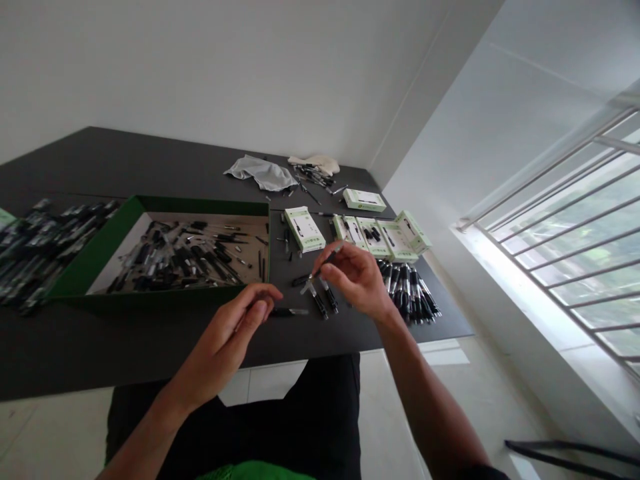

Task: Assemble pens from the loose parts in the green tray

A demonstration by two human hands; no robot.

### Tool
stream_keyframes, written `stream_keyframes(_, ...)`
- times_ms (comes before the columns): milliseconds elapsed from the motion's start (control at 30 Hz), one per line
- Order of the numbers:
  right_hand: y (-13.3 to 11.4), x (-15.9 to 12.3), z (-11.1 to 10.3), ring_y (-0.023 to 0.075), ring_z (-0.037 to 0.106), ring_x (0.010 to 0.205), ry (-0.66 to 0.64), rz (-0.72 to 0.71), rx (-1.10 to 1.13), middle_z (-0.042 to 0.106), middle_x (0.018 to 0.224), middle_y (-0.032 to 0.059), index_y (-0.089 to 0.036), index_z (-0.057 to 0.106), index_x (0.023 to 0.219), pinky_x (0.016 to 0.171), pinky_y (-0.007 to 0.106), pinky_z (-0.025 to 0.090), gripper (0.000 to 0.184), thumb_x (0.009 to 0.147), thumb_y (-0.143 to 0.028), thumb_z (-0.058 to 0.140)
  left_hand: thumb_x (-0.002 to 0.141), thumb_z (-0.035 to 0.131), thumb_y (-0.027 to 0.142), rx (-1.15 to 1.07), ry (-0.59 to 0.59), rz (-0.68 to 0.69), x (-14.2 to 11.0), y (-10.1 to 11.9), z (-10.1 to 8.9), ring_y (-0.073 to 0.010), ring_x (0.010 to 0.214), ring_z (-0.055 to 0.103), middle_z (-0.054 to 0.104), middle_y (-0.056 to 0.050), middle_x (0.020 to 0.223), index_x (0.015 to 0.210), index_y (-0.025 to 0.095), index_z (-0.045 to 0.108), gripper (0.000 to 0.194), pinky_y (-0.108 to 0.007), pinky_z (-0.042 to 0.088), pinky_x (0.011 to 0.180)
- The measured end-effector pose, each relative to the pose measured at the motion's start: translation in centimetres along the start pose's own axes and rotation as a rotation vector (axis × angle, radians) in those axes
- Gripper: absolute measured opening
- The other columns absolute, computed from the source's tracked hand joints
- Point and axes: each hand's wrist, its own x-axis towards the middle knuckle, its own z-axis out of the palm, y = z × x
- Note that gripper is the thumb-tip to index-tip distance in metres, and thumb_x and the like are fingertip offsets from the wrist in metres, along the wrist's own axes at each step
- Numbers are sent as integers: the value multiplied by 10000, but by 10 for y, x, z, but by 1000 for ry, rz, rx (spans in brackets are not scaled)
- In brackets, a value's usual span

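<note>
My right hand [353,277] pinches a thin pen part [320,270], dark with a clear lower end, tilted above the table. Below it, two black-and-clear pens [318,300] lie side by side. My left hand [233,330] is closed near the table's front, thumb against curled fingers; whether anything is inside is hidden. Right at its fingertips is a black pen piece with a clear end [293,311]; I cannot tell if the fingers touch it. To the left, a green box [133,208] contains many loose pen parts [190,257].
A bundle of pens [410,293] lies right of my right hand. Beyond are pale green boxes [305,228], some open with small black parts. Many pens [55,243] are heaped at far left. Grey cloth [263,173] and more pens [315,175] lie at the back by the wall.
</note>
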Motion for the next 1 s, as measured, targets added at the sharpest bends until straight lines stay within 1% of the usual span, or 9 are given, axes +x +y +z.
stream_keyframes(100,-25,-17,23,158,715,837,91,5,212,743,935,15,-242,671,986,775,304,571,131,1007,-370,691,1090,472,512,33,-19,-1,1,0,9,-187,1046,641,694,-13,1064,1309,295,660,362,-251,476,929)
stream_keyframes(233,-38,-20,34,166,711,839,168,-22,82,764,922,13,-248,718,1019,800,330,566,84,997,-326,698,1096,469,475,68,-36,61,-4,2,15,-209,1150,659,732,-16,1231,1372,319,668,374,-272,482,1020)
stream_keyframes(400,-42,-20,36,179,701,896,27,-84,-116,779,957,25,-224,733,1017,841,339,544,50,988,-260,714,1088,486,471,47,-42,79,-11,-1,20,-220,1120,670,741,-21,1230,1385,321,668,379,-281,515,988)
stream_keyframes(500,-43,-25,39,201,684,1055,-14,-139,-216,777,1137,49,-225,706,1179,956,372,520,165,1015,-231,686,1091,475,488,7,-45,74,-15,-1,21,-207,1077,653,719,-23,1151,1356,313,668,372,-275,506,975)
stream_keyframes(600,-43,-36,33,207,658,1103,7,-86,-254,737,1264,59,-257,609,1388,967,372,516,351,1040,-245,652,1100,441,504,-9,-21,64,-17,1,18,-178,901,602,636,-10,940,1276,290,673,362,-258,491,854)
stream_keyframes(767,-37,-54,8,194,664,911,28,28,-281,747,1075,31,-284,705,1199,823,338,528,179,1057,-250,602,1079,465,546,-38,45,61,-22,1,13,-176,768,506,515,2,821,1219,280,681,371,-285,445,767)
stream_keyframes(867,-25,-41,2,196,663,873,91,21,-356,747,976,29,-255,740,1063,828,341,522,161,1053,-230,581,1087,456,523,-17,35,86,-24,-3,13,-178,767,499,531,-3,834,1222,286,680,353,-294,427,760)
stream_keyframes(933,-10,-15,4,203,667,902,106,-10,-462,745,962,40,-231,755,1034,868,344,519,175,1043,-209,582,1096,446,504,-15,18,98,-24,-5,14,-171,756,499,541,2,830,1184,281,670,328,-287,421,746)
stream_keyframes(1000,10,22,11,214,666,976,35,-3,-662,745,1006,65,-203,768,1073,933,343,508,180,1033,-195,593,1099,442,495,-24,10,97,-24,-5,16,-163,747,504,540,11,818,1094,267,648,306,-274,418,723)
